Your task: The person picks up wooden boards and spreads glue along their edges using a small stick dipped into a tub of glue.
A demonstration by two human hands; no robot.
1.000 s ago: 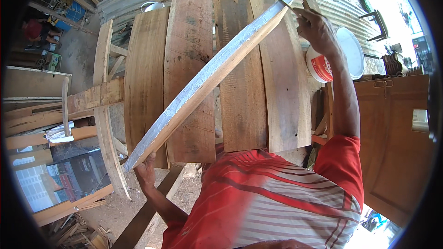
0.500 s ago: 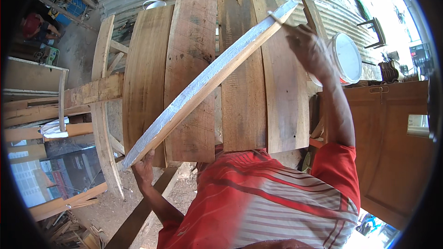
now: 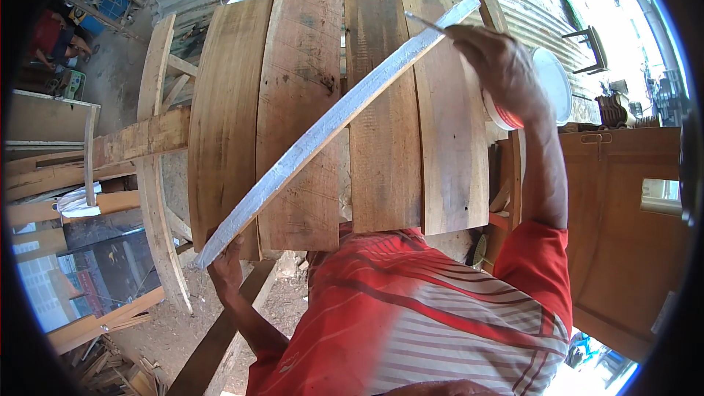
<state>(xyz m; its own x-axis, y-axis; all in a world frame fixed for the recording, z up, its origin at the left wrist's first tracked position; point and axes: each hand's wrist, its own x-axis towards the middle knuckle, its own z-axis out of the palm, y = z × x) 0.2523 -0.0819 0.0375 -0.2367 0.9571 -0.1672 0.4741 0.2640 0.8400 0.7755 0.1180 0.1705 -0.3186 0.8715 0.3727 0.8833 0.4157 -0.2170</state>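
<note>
A long narrow wooden strip [image 3: 343,110] slants across several side-by-side planks [image 3: 302,51]. Its upturned edge is coated with a whitish-grey paste, while the side below shows bare wood. My left hand [image 3: 226,268] grips the strip's near left end, fingers closed beneath it. Over the far right end, my right hand [image 3: 499,62] pinches a thin, flat stick-like tool [image 3: 425,22] whose tip points left across the coated edge. The tool's exact kind cannot be made out, and its rear part is hidden in my fingers.
Behind my right forearm stands a white bucket [image 3: 555,84]. A brown wooden panel [image 3: 623,227] fills the right side. Wooden framing [image 3: 152,198] stands left of the planks, with timber scraps at the lower left. Another person [image 3: 48,40] is at the far left.
My right hand has turned and shifted slightly to the right, and the tool now shows longer past the strip's edge. The strip has tilted a little, showing less bare side.
</note>
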